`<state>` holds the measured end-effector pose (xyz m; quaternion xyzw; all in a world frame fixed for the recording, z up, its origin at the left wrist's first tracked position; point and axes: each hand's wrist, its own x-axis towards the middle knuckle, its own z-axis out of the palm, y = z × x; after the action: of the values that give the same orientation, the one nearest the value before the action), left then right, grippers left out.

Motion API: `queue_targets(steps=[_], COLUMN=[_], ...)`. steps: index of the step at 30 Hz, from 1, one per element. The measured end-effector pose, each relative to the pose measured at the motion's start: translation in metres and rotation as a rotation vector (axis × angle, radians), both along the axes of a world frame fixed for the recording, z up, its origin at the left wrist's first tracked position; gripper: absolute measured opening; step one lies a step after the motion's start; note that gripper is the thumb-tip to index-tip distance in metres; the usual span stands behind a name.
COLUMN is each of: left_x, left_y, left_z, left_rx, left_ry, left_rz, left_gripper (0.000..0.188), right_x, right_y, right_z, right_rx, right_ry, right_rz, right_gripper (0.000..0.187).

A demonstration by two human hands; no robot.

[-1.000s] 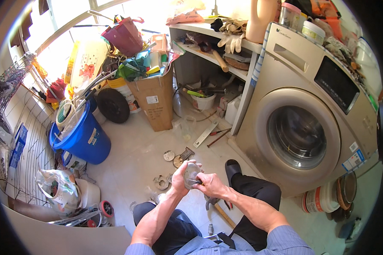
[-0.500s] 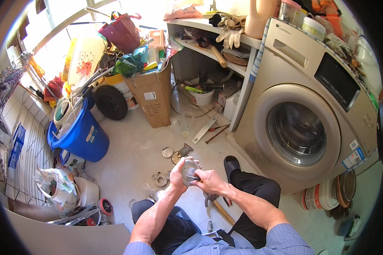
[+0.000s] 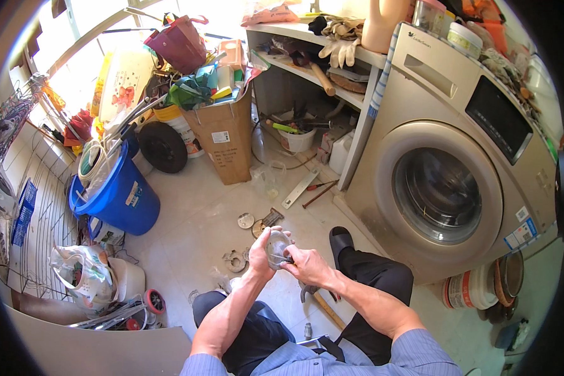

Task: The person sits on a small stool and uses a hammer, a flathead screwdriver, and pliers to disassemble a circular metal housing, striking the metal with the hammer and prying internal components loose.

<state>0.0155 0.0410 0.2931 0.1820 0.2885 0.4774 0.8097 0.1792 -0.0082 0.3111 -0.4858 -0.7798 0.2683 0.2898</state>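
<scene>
My left hand (image 3: pixel 259 257) is closed around a round, shallow grey metal housing (image 3: pixel 277 240), its hollow side turned up toward me. My right hand (image 3: pixel 309 267) pinches a thin, dark tool (image 3: pixel 287 259) whose slender end reaches into the hollow; its exact kind is hidden by the fingers. Below the hands, a hammer (image 3: pixel 327 309) with a wooden handle lies on the floor between my legs. Beyond the left hand lie a ring-shaped metal part (image 3: pixel 235 261), a pale disc (image 3: pixel 245 220) and a ribbed metal piece (image 3: pixel 272 217).
A washing machine (image 3: pixel 363 182) stands at the right. A flat metal strip (image 3: pixel 301 188) and a screwdriver (image 3: pixel 320 185) lie ahead on the floor, near a shelf unit (image 3: pixel 363 116). A filled cardboard box (image 3: pixel 222 147) and a blue bucket (image 3: pixel 135 203) stand to the left.
The metal housing has tipped slightly, so more of its hollow shows. The thin tool has shifted a little within it. Both hands keep their hold.
</scene>
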Motion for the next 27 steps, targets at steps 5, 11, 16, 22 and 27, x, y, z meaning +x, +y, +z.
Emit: queue_targets(steps=[5,11,16,22,27], left_x=[0.0005,0.0011,0.0022,0.0020,0.0027], left_y=[0.0010,0.0011,-0.0007,0.0008,-0.0015], left_z=[-0.0044,-0.0047,-0.0030,-0.0043,-0.0007], left_rx=[-0.005,-0.012,0.005,-0.004,-0.013], left_ry=[0.002,0.009,0.002,-0.008,-0.014], left_rz=[0.024,0.035,0.037,0.040,0.012], left_gripper=[0.038,0.038,0.039,0.040,0.041], right_x=[-0.0015,-0.0039,-0.0033,-0.0026,0.0014], right_y=[-0.0021,-0.0051,-0.0066,-0.0047,-0.0004], right_z=[0.0012,-0.0017,-0.0010,-0.0026,0.0021], right_rx=[0.072,0.141,0.153,0.086,-0.004], right_ry=[0.019,-0.043,-0.047,-0.050,-0.066], right_rz=[-0.005,-0.005,0.003,-0.029,0.007], right_gripper=[0.031,0.025,0.022,0.029,0.032])
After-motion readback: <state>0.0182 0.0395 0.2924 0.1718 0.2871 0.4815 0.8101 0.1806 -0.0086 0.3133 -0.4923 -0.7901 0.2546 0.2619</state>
